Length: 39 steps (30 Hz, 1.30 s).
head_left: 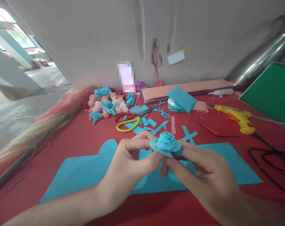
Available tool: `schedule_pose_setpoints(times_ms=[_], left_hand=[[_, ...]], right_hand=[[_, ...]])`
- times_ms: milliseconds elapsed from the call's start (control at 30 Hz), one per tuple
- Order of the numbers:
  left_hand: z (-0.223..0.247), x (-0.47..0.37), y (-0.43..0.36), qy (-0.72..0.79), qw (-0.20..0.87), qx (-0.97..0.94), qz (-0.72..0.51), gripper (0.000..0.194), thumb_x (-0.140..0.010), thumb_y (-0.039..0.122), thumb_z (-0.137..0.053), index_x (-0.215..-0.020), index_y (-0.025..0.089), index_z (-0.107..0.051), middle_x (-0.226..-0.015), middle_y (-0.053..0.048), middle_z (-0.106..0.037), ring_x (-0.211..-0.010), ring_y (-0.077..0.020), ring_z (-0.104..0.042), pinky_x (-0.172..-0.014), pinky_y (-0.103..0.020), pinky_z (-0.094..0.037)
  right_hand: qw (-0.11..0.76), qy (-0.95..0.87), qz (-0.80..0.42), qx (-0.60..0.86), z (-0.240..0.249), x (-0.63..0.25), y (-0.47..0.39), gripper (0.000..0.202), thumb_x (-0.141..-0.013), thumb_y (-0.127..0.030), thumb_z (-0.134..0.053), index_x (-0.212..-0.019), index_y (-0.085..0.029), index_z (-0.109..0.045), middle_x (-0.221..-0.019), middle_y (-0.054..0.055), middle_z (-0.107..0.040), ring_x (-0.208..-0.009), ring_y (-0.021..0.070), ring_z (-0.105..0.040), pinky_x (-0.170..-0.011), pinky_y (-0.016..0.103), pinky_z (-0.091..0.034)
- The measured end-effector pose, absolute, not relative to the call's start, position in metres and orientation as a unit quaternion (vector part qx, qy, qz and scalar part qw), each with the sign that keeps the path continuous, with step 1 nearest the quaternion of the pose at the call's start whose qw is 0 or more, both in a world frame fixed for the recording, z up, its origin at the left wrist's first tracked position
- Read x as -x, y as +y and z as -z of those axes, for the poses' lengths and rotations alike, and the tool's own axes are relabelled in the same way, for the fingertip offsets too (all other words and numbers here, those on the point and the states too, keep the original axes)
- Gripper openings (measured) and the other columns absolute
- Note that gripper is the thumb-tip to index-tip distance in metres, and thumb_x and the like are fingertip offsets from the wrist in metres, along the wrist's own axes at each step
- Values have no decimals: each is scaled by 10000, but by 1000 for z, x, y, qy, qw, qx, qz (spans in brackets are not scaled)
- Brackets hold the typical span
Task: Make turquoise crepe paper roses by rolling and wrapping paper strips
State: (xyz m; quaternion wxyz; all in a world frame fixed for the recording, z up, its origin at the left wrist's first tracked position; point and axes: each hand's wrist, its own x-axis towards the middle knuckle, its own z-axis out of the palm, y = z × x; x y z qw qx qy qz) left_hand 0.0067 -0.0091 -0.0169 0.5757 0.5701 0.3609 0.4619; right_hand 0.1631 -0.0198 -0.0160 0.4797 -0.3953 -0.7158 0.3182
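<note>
Both forearms reach in from below; left hand (130, 160) and right hand (203, 169) meet, fingertips pinched together

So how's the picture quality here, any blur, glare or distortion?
Head view: the blue paper rose and both hands are sharp; edges bow from the wide lens; the doorway at left is washed out by daylight; a patch on the wall is pixelated.

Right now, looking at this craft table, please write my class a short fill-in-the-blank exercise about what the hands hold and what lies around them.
1. Both hands, the left hand and the right hand, hold a paper rose coloured ____.
2. The scissors have handles of red and ____.
3. The yellow glue gun lies on the person's ____ side.
4. The tablecloth is ____.

Missing words: blue; yellow; right; red
</note>
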Motion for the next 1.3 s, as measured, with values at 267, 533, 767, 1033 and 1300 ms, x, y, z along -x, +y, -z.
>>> schedule_pose_setpoints(times_ms=[267, 533, 767, 1033, 1300], left_hand=[[17, -7, -8, 353, 598, -567, -443, 212, -867, 262, -607, -705, 218, -736, -753, 13, -569, -715, -115, -546, -759, -258, -460], [8, -6, -8, 368, 577, -577, -445, 218, -863, 265, -606, -690, 229, -732, -712, 11, -590, -735, -131, -497, -735, -245, -418], [5, -6, -13, 371, 568, -577, -454, 186, -836, 283, -642, -682, 234, -735, -698, 10, -594, -701, -127, -524, -677, -232, -439], [4, -1, -5, 376, 490, -616, -488, 62, -874, 249, -565, -828, 252, -607, -771, 26, -596, -731, -137, -542, -665, -240, -441], [-18, 10, -5, 330, -34, -814, -477, 181, -674, 124, -666, -734, 291, -627, -651, 34, -644, -624, -180, -508, -946, -431, -352]], right_hand=[[481, -696, -349, 404, 15, -167, -20, 281, -836, -144, -569, -570, -194, -645, -546, -58, -630, -486, 54, -555, -457, 130, -420], [466, -660, -440, 391, 15, -169, -18, 349, -873, -221, -563, -534, -219, -649, -542, -69, -641, -503, 54, -565, -526, 112, -464], [474, -667, -427, 384, 8, -168, -21, 339, -846, -161, -583, -520, -220, -655, -552, -68, -647, -521, 57, -582, -572, 105, -487], [450, -599, -539, 385, 16, -171, -20, 316, -866, -257, -599, -568, -266, -704, -575, -51, -699, -689, 103, -671, -703, 138, -531], [438, -599, -508, 437, 13, -166, -22, 333, -821, -483, -600, -641, -238, -737, -501, 17, -646, -652, 211, -682, -615, 289, -567]])
